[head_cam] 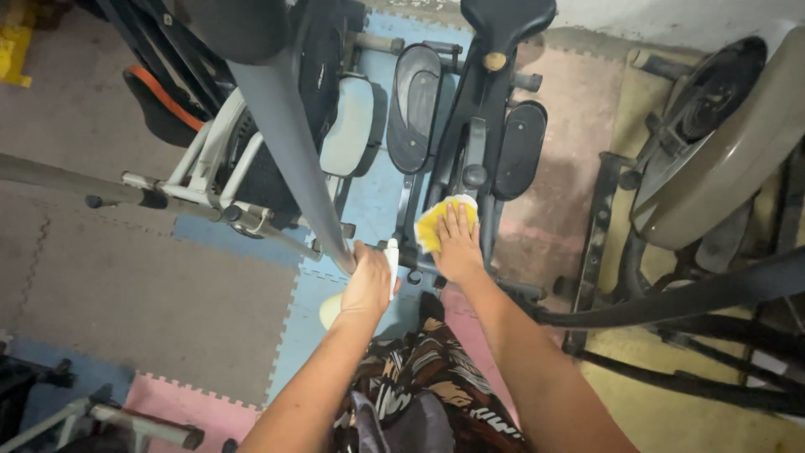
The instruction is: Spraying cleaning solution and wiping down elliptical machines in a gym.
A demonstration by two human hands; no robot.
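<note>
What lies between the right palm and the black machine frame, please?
In the head view, a yellow cloth lies under the right hand, pressed on the frame.

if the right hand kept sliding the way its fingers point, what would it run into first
Probably the round black knob on the bike's black frame, just past the yellow cloth under the right hand. Depth is hard to judge from above.

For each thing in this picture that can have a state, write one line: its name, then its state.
left hand: closed around a white bottle
white bottle: held, mostly hidden by the hand
right hand: flat, fingers spread, pressing the cloth
yellow cloth: crumpled, pinned against the black frame
black exercise machine: standing on foam floor mats
foam floor mats: interlocked, lying flat
</note>
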